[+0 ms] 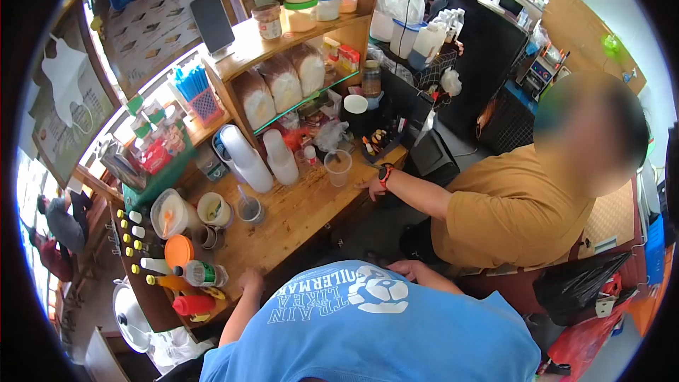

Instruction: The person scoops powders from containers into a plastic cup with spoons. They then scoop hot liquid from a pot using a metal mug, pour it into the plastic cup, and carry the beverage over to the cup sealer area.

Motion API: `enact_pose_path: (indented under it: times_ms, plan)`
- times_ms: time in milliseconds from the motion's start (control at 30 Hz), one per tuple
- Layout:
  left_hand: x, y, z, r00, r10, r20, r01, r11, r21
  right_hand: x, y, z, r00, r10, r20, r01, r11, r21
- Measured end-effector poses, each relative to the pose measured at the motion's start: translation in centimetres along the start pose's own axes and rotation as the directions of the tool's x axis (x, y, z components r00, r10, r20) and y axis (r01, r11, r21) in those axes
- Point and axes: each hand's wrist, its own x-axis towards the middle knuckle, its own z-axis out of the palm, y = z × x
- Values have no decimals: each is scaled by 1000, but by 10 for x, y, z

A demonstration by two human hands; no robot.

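My left hand (pixel 251 281) rests at the near edge of the wooden counter (pixel 297 223), small in view, its fingers not clear enough to read. Beside it stand a clear bottle with a green label (pixel 201 274), a red squeeze bottle (pixel 192 304) and a tub with an orange lid (pixel 180 250). My right hand (pixel 404 267) is close to my belly, partly hidden behind my blue shirt (pixel 382 332). Nothing shows in either hand. Farther along the counter are a cup with a dark content and a spoon (pixel 251 210) and a clear plastic cup (pixel 338 168).
A co-worker in a mustard shirt (pixel 509 205) stands at my right, a hand (pixel 373 185) on the counter near the clear cup. Stacked white cups (pixel 244 159) and bagged bread loaves (pixel 283 74) line the back. Another person in dark clothing (pixel 460 21) is farther off.
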Motion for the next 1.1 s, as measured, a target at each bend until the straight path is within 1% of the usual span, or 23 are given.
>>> enact_pose_path:
  times_ms: [33, 67, 100, 133, 167, 200, 233, 267, 300, 400, 533, 600, 633, 700, 800, 867, 933, 1000, 1033, 1100]
  plan:
    - [7, 8, -13, 999, 34, -27, -34, 999, 9, 29, 11, -16, 998, 61, 35, -61, 998, -7]
    - [20, 21, -39, 995, 65, -77, -65, 998, 5, 42, 13, -26, 996, 73, 48, -72, 997, -21]
    - [17, 23, -46, 996, 57, -75, -59, 998, -16, 46, 8, -31, 997, 64, 52, -62, 997, -39]
    - [12, 29, -56, 995, -17, -97, 3, 990, -144, 45, -1, -32, 997, 55, 53, -52, 997, -54]
    - [0, 29, -68, 997, -25, -67, 15, 990, -144, 42, -4, -32, 997, 51, 57, -47, 997, -57]
    - [3, 30, -70, 997, -67, -30, 63, 991, -121, 38, -5, -29, 996, 61, 63, -58, 997, -56]
    - [8, 30, -72, 996, -76, -40, 70, 989, -133, 37, -7, -27, 995, 72, 69, -68, 996, -53]
    - [5, 31, -76, 998, -60, -16, 58, 990, -132, 38, -7, -27, 995, 75, 68, -71, 996, -59]
    - [1, 32, -77, 999, -44, 12, 45, 991, -127, 39, -8, -28, 995, 77, 66, -72, 995, -65]
    - [-8, 29, -82, 999, -31, 14, 33, 985, -168, 37, -12, -24, 993, 95, 67, -90, 993, -83]
    - [-9, 25, -79, 1000, 11, 10, -9, 992, -128, 39, -13, -24, 992, 99, 72, -91, 991, -100]
    - [-6, 28, -79, 997, -71, 18, 74, 981, -179, 38, -12, -23, 992, 96, 76, -88, 991, -102]
    - [-6, 27, -78, 997, -73, 20, 75, 981, -180, 38, -11, -23, 992, 101, 77, -93, 990, -102]
    - [-7, 26, -78, 1000, -9, 9, 10, 991, -132, 37, -10, -23, 991, 107, 76, -100, 990, -98]
    - [-6, 25, -80, 999, -39, 28, 42, 988, -151, 35, -6, -21, 991, 110, 72, -103, 991, -90]
    - [11, 22, -64, 999, -27, 24, 30, 988, -149, 33, -6, -22, 991, 112, 67, -106, 990, -90]
    - [13, 24, -62, 1000, -16, 20, 19, 989, -144, 32, -6, -21, 992, 111, 63, -105, 990, -90]
    - [12, 23, -67, 998, 12, 59, -9, 998, -62, 30, -6, -20, 992, 110, 63, -104, 991, -86]
    - [9, 22, -71, 998, 16, 59, -12, 998, -64, 31, -6, -21, 992, 111, 60, -106, 991, -87]
    - [5, 21, -75, 998, 17, 67, -8, 992, -129, 30, -5, -21, 992, 110, 58, -105, 991, -84]
